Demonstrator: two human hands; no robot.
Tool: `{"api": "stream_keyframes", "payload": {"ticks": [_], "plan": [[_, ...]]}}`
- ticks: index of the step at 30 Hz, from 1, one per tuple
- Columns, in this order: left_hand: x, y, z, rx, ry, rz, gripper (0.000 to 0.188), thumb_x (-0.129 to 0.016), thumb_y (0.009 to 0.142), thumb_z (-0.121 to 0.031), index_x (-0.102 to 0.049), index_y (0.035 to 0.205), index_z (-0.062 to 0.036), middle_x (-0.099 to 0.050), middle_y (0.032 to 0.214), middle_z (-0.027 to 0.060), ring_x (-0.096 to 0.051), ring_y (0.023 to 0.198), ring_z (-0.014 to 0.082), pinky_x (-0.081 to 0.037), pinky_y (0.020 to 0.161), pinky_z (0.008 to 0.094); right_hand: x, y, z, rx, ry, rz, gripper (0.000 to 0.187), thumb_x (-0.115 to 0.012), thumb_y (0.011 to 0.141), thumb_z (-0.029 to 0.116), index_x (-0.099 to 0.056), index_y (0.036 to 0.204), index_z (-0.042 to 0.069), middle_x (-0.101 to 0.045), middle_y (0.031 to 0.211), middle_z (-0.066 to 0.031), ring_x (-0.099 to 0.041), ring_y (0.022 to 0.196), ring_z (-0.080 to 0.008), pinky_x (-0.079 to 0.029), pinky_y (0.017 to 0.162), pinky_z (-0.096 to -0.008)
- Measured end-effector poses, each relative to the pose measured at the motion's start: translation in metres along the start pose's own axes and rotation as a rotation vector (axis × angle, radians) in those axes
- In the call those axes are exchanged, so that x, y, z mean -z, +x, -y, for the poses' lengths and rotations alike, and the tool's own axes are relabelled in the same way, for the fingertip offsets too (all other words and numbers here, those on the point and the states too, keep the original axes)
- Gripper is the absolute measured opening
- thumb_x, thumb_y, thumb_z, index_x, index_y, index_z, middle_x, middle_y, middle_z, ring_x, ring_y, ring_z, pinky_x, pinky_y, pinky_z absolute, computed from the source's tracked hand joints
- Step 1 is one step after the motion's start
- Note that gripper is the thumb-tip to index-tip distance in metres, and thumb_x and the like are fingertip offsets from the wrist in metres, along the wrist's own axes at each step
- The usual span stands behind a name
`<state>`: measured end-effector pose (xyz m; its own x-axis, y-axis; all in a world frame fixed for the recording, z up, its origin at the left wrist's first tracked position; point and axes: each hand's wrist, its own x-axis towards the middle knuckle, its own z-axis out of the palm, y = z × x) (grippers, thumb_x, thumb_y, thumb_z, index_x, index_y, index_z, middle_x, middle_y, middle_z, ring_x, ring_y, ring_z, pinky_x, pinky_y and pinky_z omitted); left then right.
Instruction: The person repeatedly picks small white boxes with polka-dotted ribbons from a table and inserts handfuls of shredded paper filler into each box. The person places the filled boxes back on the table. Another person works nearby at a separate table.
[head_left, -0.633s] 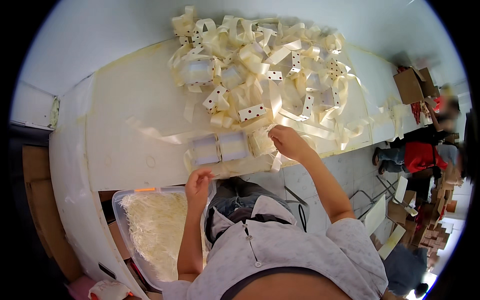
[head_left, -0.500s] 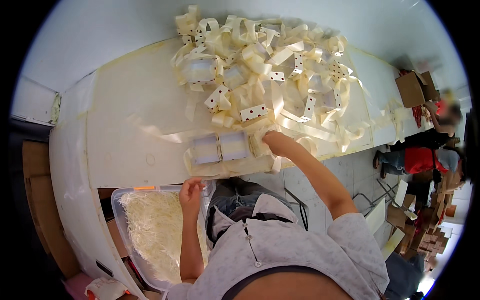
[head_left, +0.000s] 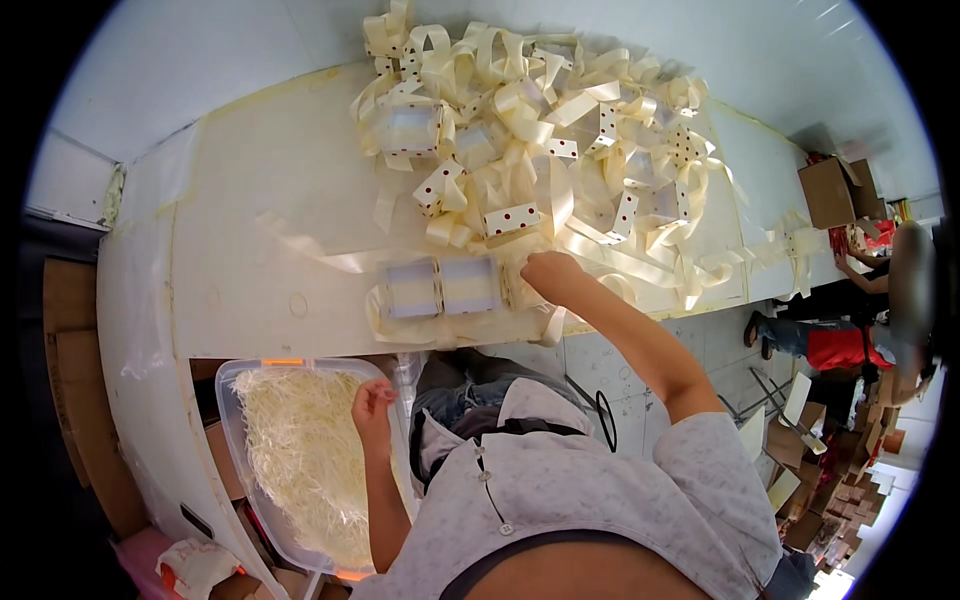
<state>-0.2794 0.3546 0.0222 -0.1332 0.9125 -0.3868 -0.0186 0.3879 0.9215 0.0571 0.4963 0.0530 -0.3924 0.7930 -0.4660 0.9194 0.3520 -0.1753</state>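
Observation:
Near the table's front edge, two pale open boxes [head_left: 441, 288] stand side by side with ribbon around them. To their right, my right hand [head_left: 552, 276] is closed and lowered over a third box [head_left: 512, 285], its fingertips hidden against the pale filling. My left hand [head_left: 374, 404], fingers loosely curled and apart, hangs below the table edge beside a clear plastic bin [head_left: 228, 420]. Cream shredded paper [head_left: 300, 450] fills that bin. I see nothing in the left hand.
A heap of white boxes with red dots [head_left: 511, 219] and loose cream ribbons [head_left: 560, 190] covers the table's far middle. A cardboard box [head_left: 826, 194] stands at the far right, near another person [head_left: 870, 275]. Folding chairs [head_left: 785, 410] and stacked cartons [head_left: 850, 505] are at right.
My left hand has moved slightly down and left, closer to the bin. The right hand stays at the third box, shifted only a little. The person at far right has moved.

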Motion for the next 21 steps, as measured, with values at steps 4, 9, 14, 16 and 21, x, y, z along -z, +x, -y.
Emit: {"api": "stream_keyframes", "payload": {"ticks": [4,9,14,16,21], "plan": [[-0.002,0.002,-0.001,0.008,-0.001,0.015,0.012,-0.045,0.085,-0.009,-0.053,0.092,-0.0032,-0.057,0.086,0.0033,-0.055,0.074,0.0116,-0.043,0.069,0.0240,-0.024,0.016,-0.007,0.062,0.003,0.085,0.008,-0.054,0.067,0.000,-0.061,0.071,-0.001,-0.060,0.080,-0.0197,-0.059,0.080,-0.0320,-0.049,0.067,-0.0381],[-0.001,-0.004,0.003,0.028,0.059,0.016,0.014,-0.044,0.084,-0.006,-0.053,0.094,-0.0026,-0.057,0.087,0.0042,-0.055,0.074,0.0119,-0.043,0.069,0.0243,-0.038,0.026,-0.016,-0.006,0.061,0.182,0.018,-0.055,0.067,-0.002,-0.061,0.083,0.003,-0.058,0.088,-0.0165,-0.057,0.085,-0.0312,-0.047,0.071,-0.0372],[0.008,-0.014,0.020,0.058,0.080,-0.005,0.015,-0.044,0.083,-0.007,-0.053,0.094,-0.0039,-0.057,0.087,0.0042,-0.056,0.073,0.0128,-0.043,0.066,0.0240,0.009,-0.033,-0.007,0.136,0.213,-0.273,0.025,-0.053,0.069,-0.004,-0.057,0.092,0.003,-0.056,0.085,-0.0142,-0.055,0.079,-0.0307,-0.045,0.068,-0.0372],[0.010,-0.015,0.024,0.055,0.101,-0.010,0.015,-0.044,0.083,-0.006,-0.053,0.095,-0.0042,-0.057,0.087,0.0042,-0.056,0.073,0.0128,-0.043,0.066,0.0241,0.024,-0.063,0.002,0.070,0.361,-0.666,0.020,-0.052,0.072,-0.003,-0.056,0.090,0.002,-0.056,0.075,-0.0117,-0.055,0.065,-0.0282,-0.045,0.057,-0.0350],[0.010,-0.009,0.030,0.049,0.087,-0.005,0.017,-0.043,0.082,-0.004,-0.054,0.095,-0.0045,-0.057,0.087,0.0042,-0.056,0.072,0.0129,-0.043,0.066,0.0243,-0.049,-0.110,0.023,-0.667,0.934,-0.904,0.016,-0.058,0.071,0.004,-0.054,0.086,0.003,-0.041,0.050,-0.0023,-0.039,0.045,-0.0102,-0.031,0.044,-0.0236]]}}
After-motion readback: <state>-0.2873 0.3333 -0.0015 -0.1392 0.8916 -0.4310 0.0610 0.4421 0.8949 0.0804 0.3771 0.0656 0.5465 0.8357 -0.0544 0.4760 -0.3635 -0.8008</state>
